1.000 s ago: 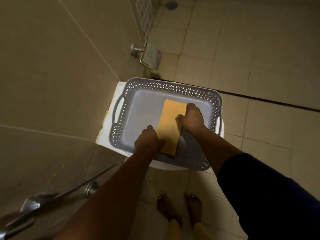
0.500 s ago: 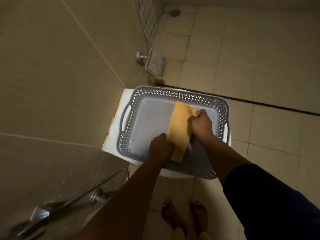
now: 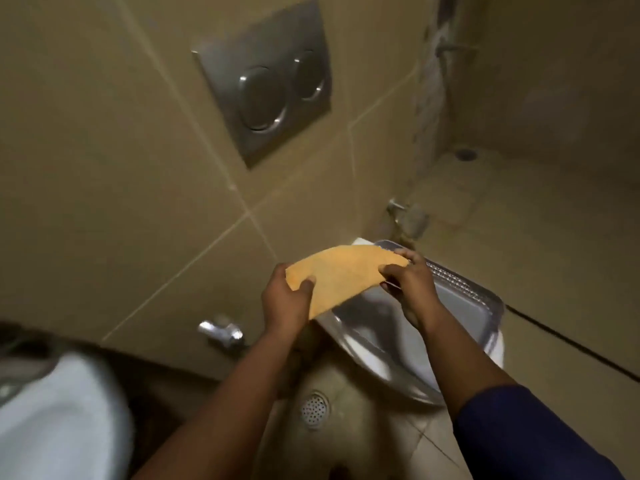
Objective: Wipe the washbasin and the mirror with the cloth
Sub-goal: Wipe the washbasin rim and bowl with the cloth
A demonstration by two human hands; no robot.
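White and glossy, a blurred rounded fixture (image 3: pixel 59 420) fills the lower left corner of what I see. Above it, on the beige tiled wall (image 3: pixel 104 168), sits a brushed-metal flush plate (image 3: pixel 266 81) with two round buttons, and lower down a small chrome fitting (image 3: pixel 221 332) juts from the wall. My left hand (image 3: pixel 285 301) pinches the near-left end of the orange cloth (image 3: pixel 341 275), thumb on top and fingers curled beneath. The cloth is soft, matte and finely textured, a long strip held up in the air above the grey basket (image 3: pixel 460 306); its long axis runs from lower left to upper right, bowing slightly upward in the middle. My right hand (image 3: pixel 412 282) grips the far-right end, fingers curled over the edge, with a dark blue sleeve (image 3: pixel 530 431) behind the forearm. The basket is smooth plastic with a perforated lattice rim. A round perforated floor drain (image 3: pixel 313 408) lies below my forearms.
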